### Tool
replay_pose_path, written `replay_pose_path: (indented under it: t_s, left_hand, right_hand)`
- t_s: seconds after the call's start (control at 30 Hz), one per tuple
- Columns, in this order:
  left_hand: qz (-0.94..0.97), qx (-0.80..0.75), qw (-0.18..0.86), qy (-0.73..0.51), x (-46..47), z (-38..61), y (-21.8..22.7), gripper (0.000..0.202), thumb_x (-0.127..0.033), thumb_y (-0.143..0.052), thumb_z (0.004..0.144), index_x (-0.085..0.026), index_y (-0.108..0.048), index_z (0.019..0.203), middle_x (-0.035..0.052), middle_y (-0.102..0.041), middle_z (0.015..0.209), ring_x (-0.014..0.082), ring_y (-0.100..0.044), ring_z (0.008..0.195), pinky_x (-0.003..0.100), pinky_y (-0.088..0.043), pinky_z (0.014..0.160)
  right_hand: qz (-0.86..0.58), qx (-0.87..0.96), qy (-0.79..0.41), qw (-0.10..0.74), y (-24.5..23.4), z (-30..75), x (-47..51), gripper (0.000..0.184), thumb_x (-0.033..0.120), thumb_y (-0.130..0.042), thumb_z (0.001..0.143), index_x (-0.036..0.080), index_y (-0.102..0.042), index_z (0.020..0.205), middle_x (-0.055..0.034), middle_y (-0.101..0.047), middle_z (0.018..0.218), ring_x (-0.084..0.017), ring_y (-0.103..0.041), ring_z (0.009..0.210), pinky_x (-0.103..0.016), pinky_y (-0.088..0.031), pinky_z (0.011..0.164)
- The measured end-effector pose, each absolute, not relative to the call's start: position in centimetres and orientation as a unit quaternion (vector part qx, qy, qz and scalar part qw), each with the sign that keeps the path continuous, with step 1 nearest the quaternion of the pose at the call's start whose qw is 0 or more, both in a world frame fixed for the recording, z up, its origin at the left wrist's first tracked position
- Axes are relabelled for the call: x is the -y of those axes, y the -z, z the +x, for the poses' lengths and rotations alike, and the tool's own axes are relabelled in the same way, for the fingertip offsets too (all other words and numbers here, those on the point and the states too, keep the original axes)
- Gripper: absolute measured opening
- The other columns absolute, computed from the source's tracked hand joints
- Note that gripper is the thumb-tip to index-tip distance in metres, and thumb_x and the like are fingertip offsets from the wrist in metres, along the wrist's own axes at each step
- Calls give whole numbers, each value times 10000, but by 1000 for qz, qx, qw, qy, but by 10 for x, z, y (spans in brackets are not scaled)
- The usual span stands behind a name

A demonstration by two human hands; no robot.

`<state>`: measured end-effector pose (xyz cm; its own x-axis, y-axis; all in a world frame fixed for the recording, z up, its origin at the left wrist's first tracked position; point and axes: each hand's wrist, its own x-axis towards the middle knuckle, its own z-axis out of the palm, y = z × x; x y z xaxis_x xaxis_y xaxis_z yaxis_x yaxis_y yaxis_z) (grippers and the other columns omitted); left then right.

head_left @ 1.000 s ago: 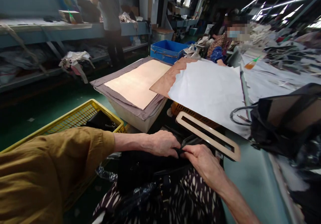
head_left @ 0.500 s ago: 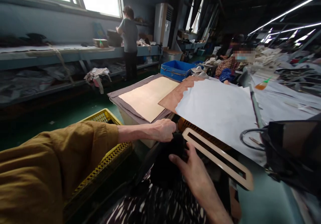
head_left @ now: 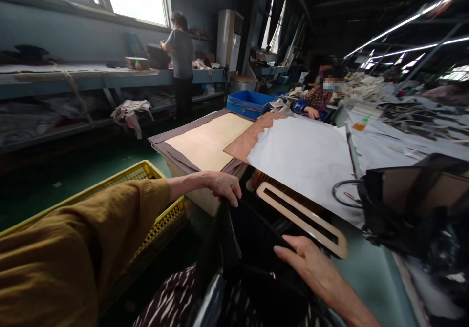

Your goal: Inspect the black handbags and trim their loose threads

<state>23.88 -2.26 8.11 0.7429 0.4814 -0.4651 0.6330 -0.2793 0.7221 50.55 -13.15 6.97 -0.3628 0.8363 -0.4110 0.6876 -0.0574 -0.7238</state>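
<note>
While steadying a black leather-like bag (head_left: 252, 241) before the long beige slotted frame (head_left: 293, 220), pinches the rim (head_left: 229, 214) with the left hand (head_left: 224, 185), apparently to keep it open; rests the right hand (head_left: 311, 261) frame-side, with grip unclear.

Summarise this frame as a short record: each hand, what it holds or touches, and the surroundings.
Left hand: pinching the upper edge of a black bag
Right hand: at the bag's opposite side; grip unclear
Left side: yellow plastic basket
Ahead: slotted tan board, white sheet
Background: blue bin; standing person by a workbench
</note>
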Motion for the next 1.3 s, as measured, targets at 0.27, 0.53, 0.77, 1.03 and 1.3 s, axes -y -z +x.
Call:
replay_pose_path:
  t_s: [0.27,0.53,0.77,1.03,1.3]
  left_hand:
    - [748,-328,574,63,34,241,-59,183,-324,-579,701,-144,-586,671,-44,-429,440,71,-337,352,189,-221,306]
    - [828,-304,465,81,37,260,-75,423,-47,-554,597,-147,-596,1006,-4,-622,838,126,-550,756,187,-417,618]
    - [879,-224,420,24,57,300,-82,120,-269,-639,688,-165,-636,748,-56,-499,541,84,-466,536,177,-358,503]
    - [831,-261,490,19,58,280,-64,222,-280,-556,739,-131,-522,577,-58,-429,491,59,-402,491,158,-318,456]
    - [830,-286,478,16,59,281,-66,257,-279,-538,728,-135,-465,528,-54,-378,481,59,-360,478,179,-283,443]
  right_hand:
    - [-504,663,-553,18,-78,512,133,231,349,-429,797,171,-461,654,49,-384,562,-87,-329,519,-208,-257,479]
    - [-495,686,-532,9,-77,500,128,264,369,-460,791,163,-486,628,42,-403,565,-90,-364,543,-198,-248,463]
    - [-491,694,-526,23,-93,488,120,212,329,-489,778,156,-604,736,32,-526,630,-96,-416,576,-197,-296,491]
    - [-486,607,-621,99,-86,517,123,502,188,-648,619,190,-555,1112,-25,-621,1076,-210,-523,1045,-286,-384,898]
    - [-509,650,-548,133,-78,515,132,364,356,-552,782,192,-586,1105,-20,-643,1018,-194,-565,922,-278,-413,814]
